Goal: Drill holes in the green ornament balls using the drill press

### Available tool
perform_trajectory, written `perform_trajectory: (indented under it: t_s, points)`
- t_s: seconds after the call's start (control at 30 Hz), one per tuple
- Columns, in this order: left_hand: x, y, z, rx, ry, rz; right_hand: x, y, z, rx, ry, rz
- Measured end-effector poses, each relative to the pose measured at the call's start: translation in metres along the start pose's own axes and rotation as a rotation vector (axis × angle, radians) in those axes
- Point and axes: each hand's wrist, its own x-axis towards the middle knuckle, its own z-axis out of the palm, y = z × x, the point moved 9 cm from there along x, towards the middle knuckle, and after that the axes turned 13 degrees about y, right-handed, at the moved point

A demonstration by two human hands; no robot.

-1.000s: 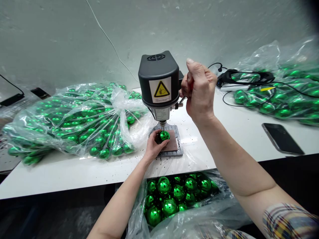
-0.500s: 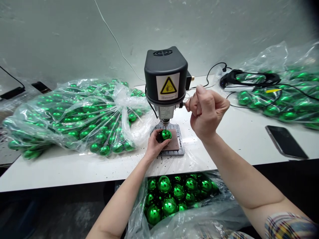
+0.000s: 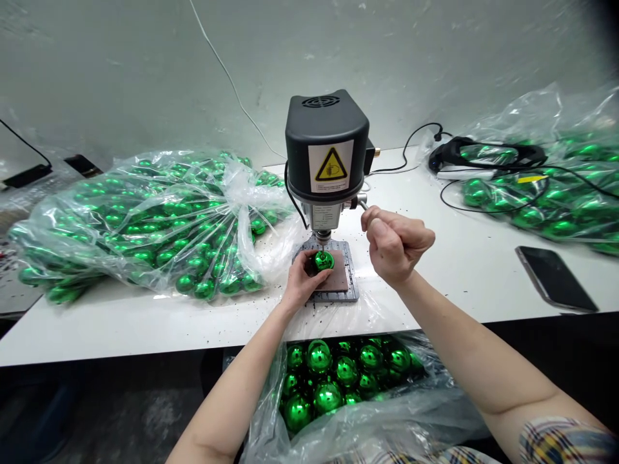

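Observation:
A shiny green ball [image 3: 324, 260] rests on a brown pad [image 3: 338, 276] on the base of a small bench drill press [image 3: 326, 138]. My left hand [image 3: 305, 278] is closed around the ball's left and front side. The drill bit [image 3: 323, 245] points straight down and meets the top of the ball; how deep it goes I cannot tell. To the right of the machine, my right hand [image 3: 399, 243] is closed in a fist on the end of the drill press lever [image 3: 362, 204], most of which the fingers hide.
A large clear bag of green balls [image 3: 159, 225] lies at the left, another bag [image 3: 570, 193] at the right. An open bag of balls [image 3: 329, 396] sits below the table edge. A phone [image 3: 556, 277], black cables [image 3: 413, 145] and dark shavings are on the white table [image 3: 145, 332].
My right hand has moved down with the lever, and the drill bit has come down slightly. The left hand keeps the ball in the same place. The view has shifted a little.

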Motion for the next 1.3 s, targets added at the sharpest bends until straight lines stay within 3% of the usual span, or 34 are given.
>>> perform_trajectory:
  t_s: [0.17, 0.23, 0.47, 0.63, 0.7, 0.83, 0.9, 0.97, 1.0, 1.07, 1.17, 1.2, 1.3]
  points:
    - [-0.001, -0.001, 0.000, -0.047, -0.003, -0.030, -0.006, -0.004, 0.002, -0.005, -0.068, -0.044]
    - [-0.001, -0.001, 0.000, -0.068, -0.008, -0.043, -0.001, -0.003, 0.003, -0.011, -0.020, -0.008]
    - [0.002, -0.004, -0.002, -0.059, 0.024, -0.063, 0.048, 0.021, 0.013, -0.089, 0.324, 0.383]
    - [-0.008, 0.019, -0.023, 0.124, 0.140, -0.003, 0.064, 0.033, 0.022, -0.123, 0.323, 0.527]
    - [-0.022, 0.032, -0.025, 0.209, 0.021, 0.001, 0.064, 0.036, 0.022, -0.108, 0.328, 0.567]
    - [-0.067, 0.056, -0.013, 0.317, -0.491, 0.013, 0.061, 0.037, 0.018, -0.084, 0.353, 0.582]
    - [-0.083, 0.065, -0.014, 0.335, -0.693, 0.030, 0.061, 0.036, 0.018, -0.101, 0.334, 0.563]
    - [-0.085, 0.070, -0.017, 0.306, -0.840, 0.037, 0.060, 0.035, 0.018, -0.112, 0.319, 0.549]
    - [-0.076, 0.070, -0.020, 0.297, -0.858, 0.043, 0.060, 0.035, 0.018, -0.114, 0.317, 0.546]
    - [-0.033, 0.065, -0.033, 0.360, -0.707, 0.075, 0.060, 0.034, 0.018, -0.122, 0.317, 0.546]
    - [0.056, 0.050, -0.071, 0.701, -0.166, 0.171, 0.060, 0.033, 0.019, -0.139, 0.328, 0.546]
    - [0.079, 0.044, -0.080, 0.846, -0.047, 0.186, 0.060, 0.032, 0.019, -0.144, 0.331, 0.544]
    - [0.124, 0.019, -0.087, 1.014, 0.072, 0.154, 0.060, 0.032, 0.019, -0.147, 0.330, 0.532]
